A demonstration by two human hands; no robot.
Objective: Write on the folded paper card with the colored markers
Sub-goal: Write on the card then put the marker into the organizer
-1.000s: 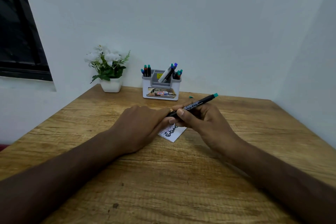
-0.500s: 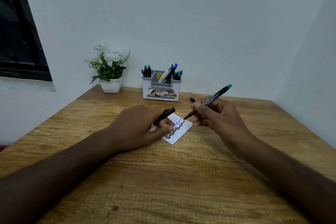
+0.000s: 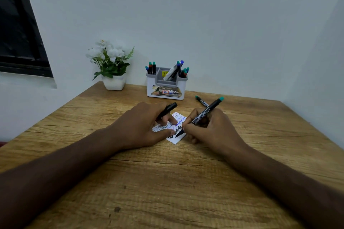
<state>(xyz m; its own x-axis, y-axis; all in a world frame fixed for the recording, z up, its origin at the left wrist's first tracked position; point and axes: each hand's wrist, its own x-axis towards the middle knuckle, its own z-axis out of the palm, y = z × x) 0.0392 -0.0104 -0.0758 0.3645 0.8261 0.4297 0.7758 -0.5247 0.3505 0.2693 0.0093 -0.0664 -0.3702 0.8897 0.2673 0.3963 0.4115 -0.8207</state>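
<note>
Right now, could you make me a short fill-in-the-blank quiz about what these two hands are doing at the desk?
1. The right hand presses the marker tip onto the paper ____.
2. The left hand holds the marker's black ____.
3. The white organizer stands right of the potted ____.
4. A spare marker lies on the wooden ____.

Missing words: card; cap; plant; table

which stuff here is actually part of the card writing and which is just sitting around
In use:
- paper card
- marker in the right hand, tip on the card
- marker cap in the left hand, which pins the card
- marker holder

Lying about:
- spare marker on the table
- flower pot
</note>
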